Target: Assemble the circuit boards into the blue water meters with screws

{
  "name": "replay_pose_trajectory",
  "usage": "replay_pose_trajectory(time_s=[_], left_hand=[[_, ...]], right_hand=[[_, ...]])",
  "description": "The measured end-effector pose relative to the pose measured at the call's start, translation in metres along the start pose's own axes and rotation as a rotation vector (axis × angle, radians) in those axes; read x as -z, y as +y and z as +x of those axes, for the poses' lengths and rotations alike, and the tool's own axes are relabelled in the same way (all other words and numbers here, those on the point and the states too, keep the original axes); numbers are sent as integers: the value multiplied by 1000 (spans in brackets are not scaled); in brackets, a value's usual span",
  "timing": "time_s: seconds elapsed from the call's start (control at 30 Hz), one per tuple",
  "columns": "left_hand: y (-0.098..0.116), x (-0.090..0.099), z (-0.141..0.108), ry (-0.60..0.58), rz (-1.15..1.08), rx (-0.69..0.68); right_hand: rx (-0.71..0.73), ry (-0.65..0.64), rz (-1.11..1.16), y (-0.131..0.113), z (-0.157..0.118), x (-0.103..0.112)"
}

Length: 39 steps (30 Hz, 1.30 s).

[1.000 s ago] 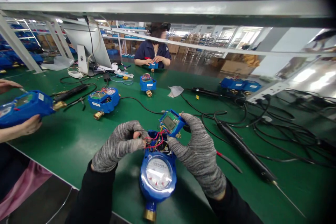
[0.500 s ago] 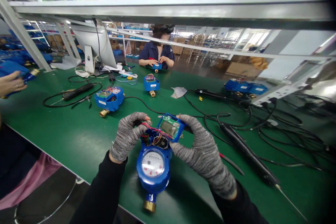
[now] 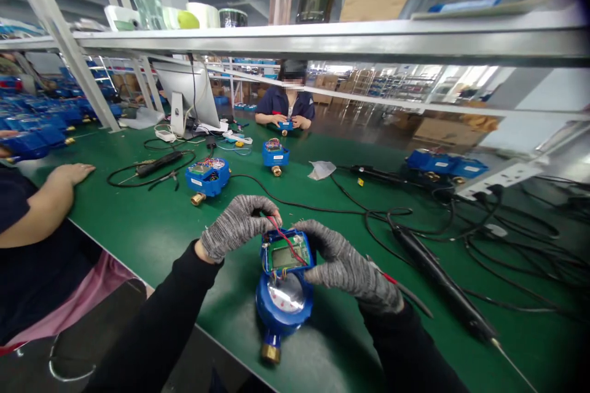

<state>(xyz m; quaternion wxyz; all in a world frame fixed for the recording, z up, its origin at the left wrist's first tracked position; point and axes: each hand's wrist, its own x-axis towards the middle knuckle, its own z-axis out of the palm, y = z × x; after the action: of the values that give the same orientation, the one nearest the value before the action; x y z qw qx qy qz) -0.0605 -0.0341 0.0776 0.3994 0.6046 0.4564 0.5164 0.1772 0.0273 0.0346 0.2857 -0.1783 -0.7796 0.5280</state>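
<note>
A blue water meter (image 3: 283,310) with a brass fitting lies before me on the green table. Over its upper end sits a blue housing holding a circuit board with a grey display (image 3: 282,257). My left hand (image 3: 244,225), in a grey fingerless glove, pinches the red wires (image 3: 286,238) at the housing's upper left. Gloved the same way, my right hand (image 3: 343,263) grips the housing's right side between thumb and fingers. Pliers with a red handle (image 3: 391,279) lie partly behind my right wrist.
A black soldering iron (image 3: 442,285) with its tip toward me lies at the right among tangled cables. More blue meters (image 3: 208,178) stand farther back. A co-worker's arm (image 3: 50,202) rests at the left edge; another person (image 3: 286,104) sits opposite. A shelf (image 3: 295,43) crosses above.
The display housing has swung from the upper right to lie squarely over the meter's upper end. Both hands moved with it, and the view has tilted upward.
</note>
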Motion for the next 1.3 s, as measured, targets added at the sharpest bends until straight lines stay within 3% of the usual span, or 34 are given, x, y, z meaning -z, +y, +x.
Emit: replay_pose_trajectory(time_s=[0.13, 0.27, 0.53, 0.7, 0.83, 0.9, 1.03, 1.17, 1.3], left_hand=[[8, -4, 13, -98, -12, 124], [1, -17, 25, -139, -31, 151], [20, -24, 8, -99, -165, 91], [-1, -30, 2, -103, -513, 123], [-23, -28, -28, -24, -573, 61], [-24, -28, -54, 60, -474, -33], [-18, -35, -93, 170, -156, 87], [-21, -41, -102, 323, -23, 128], [-32, -39, -106, 417, 67, -13]], right_hand=[[14, -125, 144, -7, 5, -10], [48, -258, 359, -8, 8, -16], [-12, -314, 451, -11, 5, -21], [13, -222, 439, -19, 4, -21], [-23, -174, 493, -24, -1, -21], [-83, -185, 503, -22, -4, -22], [-81, -202, 455, -14, -7, -27], [-41, -191, 375, -3, -9, -32], [22, -218, 263, 0, -9, -37]])
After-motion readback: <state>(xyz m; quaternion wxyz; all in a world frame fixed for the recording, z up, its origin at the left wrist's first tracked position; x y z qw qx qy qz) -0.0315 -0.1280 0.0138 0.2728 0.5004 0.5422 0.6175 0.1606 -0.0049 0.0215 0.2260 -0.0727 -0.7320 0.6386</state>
